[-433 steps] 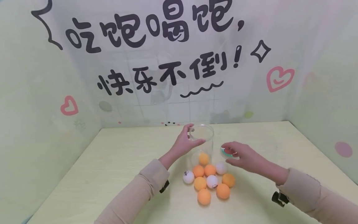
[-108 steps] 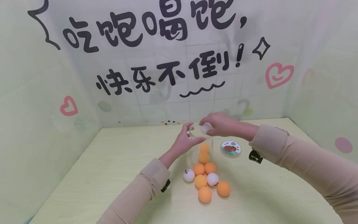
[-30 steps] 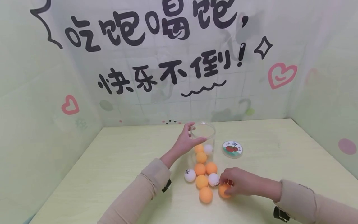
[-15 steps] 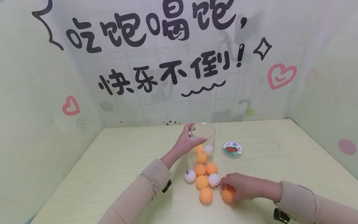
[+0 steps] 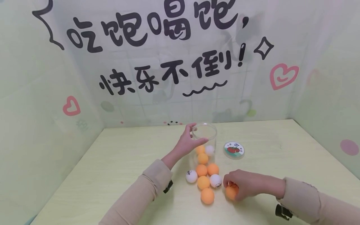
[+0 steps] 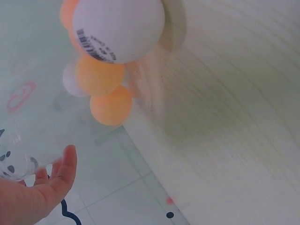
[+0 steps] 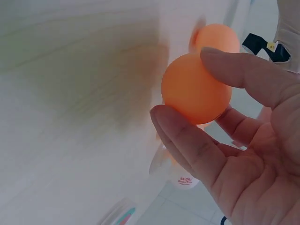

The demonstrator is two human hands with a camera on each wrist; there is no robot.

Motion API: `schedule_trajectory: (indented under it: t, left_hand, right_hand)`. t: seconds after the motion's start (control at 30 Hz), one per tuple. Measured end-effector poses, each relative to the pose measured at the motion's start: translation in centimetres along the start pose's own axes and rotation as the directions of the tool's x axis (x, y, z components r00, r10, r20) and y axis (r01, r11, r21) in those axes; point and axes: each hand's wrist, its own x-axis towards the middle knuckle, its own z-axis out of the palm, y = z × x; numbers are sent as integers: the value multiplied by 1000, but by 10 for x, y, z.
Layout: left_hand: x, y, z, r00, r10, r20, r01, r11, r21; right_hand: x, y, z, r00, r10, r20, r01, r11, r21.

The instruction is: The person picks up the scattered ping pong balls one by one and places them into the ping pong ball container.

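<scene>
My left hand [image 5: 187,142] holds a clear plastic jar [image 5: 212,140] near its open top, thumb in front and fingers behind. The jar stands upright with two orange ping-pong balls [image 5: 202,158] and a white ping-pong ball [image 5: 209,150] inside. To the right, low over the table, my right hand [image 5: 248,185] pinches another orange ping-pong ball [image 7: 192,89] between thumb and fingers. Several loose orange balls [image 5: 207,196] and two white ones, including a printed white ball [image 5: 191,176], lie in front of the jar. The left wrist view shows my left hand [image 6: 40,194] at its lower left corner.
A round lid [image 5: 234,149] with a red fruit picture lies on the table [image 5: 126,162] right of the jar. Printed wall sheets [image 5: 157,106] close off the back and both sides.
Over the longer span, an orange and a white ball have gone into the jar. Lately my right hand has taken hold of the orange ball and shifted it slightly right. My left hand stays put.
</scene>
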Motion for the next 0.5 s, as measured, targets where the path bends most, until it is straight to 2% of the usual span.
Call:
schedule_trajectory:
  t: [0.5]
  left_hand:
    - [8,-1,3,1000,-3,-16,3,1000,-7]
  right_hand:
    - [2,0,-44,999,-20,-45,19,1000,-15]
